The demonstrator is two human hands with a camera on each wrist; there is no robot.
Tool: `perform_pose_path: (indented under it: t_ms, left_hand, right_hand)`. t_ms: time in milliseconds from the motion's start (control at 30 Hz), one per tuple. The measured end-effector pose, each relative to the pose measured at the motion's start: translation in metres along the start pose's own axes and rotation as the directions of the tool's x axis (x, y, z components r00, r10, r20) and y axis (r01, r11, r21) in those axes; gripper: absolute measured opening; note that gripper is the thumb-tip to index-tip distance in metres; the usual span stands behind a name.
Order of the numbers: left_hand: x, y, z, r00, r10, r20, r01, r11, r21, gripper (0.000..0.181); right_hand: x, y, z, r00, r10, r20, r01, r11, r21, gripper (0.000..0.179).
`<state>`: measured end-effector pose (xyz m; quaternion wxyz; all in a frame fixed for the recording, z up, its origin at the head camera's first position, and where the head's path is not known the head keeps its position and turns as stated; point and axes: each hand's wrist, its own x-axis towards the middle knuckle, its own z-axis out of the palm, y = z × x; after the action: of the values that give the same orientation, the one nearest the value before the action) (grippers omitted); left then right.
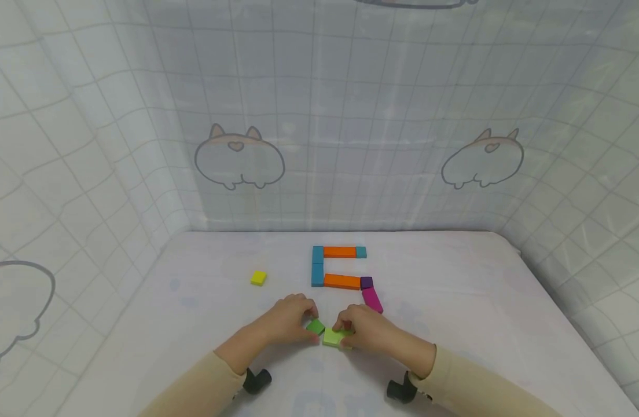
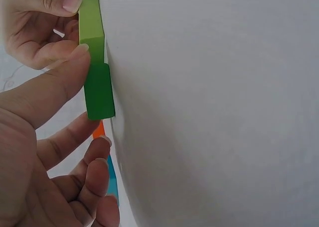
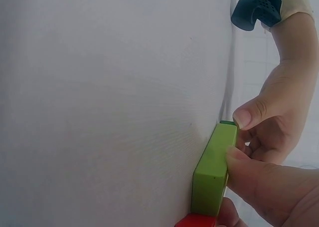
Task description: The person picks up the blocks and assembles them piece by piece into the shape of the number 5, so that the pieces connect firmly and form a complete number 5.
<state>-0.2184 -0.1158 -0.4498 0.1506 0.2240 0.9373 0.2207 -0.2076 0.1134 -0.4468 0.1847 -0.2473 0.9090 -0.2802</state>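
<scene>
My left hand (image 1: pixel 288 320) pinches a small green block (image 1: pixel 315 326) between thumb and fingertips near the front middle of the table. Beside it, my right hand (image 1: pixel 370 329) holds a longer light green block (image 1: pixel 331 337) by its sides, thumb on the near side. The two green blocks meet at their ends, with the darker one turned at an angle in the head view. In the right wrist view, a red block (image 3: pixel 197 220) adjoins the other end of the light green one; the right hand hides it from the head camera.
Beyond the hands, blue blocks (image 1: pixel 317 274), orange blocks (image 1: pixel 342 281), a purple block (image 1: pixel 367 282) and a magenta block (image 1: pixel 372 300) form a bent line. A yellow block (image 1: pixel 259 278) lies apart at left. White cloth covers the table (image 1: pixel 455 289); a patterned curtain (image 1: pixel 340 127) hangs behind.
</scene>
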Motion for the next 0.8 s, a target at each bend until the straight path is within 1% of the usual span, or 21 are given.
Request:
perform_pose_path:
  t_ms: [100, 333, 600, 800]
  left_hand:
    - [0.000, 0.001, -0.002, 1.000, -0.011, -0.001, 0.011, 1.000, -0.003, 0.039]
    - [-0.002, -0.002, -0.012, 0.999, -0.049, -0.018, 0.048, 0.998, -0.031, 0.042]
    - [-0.005, -0.011, -0.024, 0.992, -0.102, -0.078, 0.096, 0.993, -0.071, 0.035]
    - [-0.006, -0.023, -0.031, 0.979, -0.157, -0.131, 0.144, 0.984, -0.104, 0.035]
  right_hand:
    - [0.001, 0.000, 0.000, 1.000, 0.010, 0.008, -0.010, 1.000, 0.012, 0.022]
    - [0.002, 0.000, 0.000, 1.000, 0.021, 0.018, -0.022, 1.000, 0.017, 0.020]
    - [0.002, 0.000, -0.001, 0.999, 0.032, 0.026, -0.032, 0.999, 0.021, 0.020]
    - [0.002, -0.001, -0.001, 0.999, 0.031, 0.023, -0.031, 0.999, 0.030, 0.021]
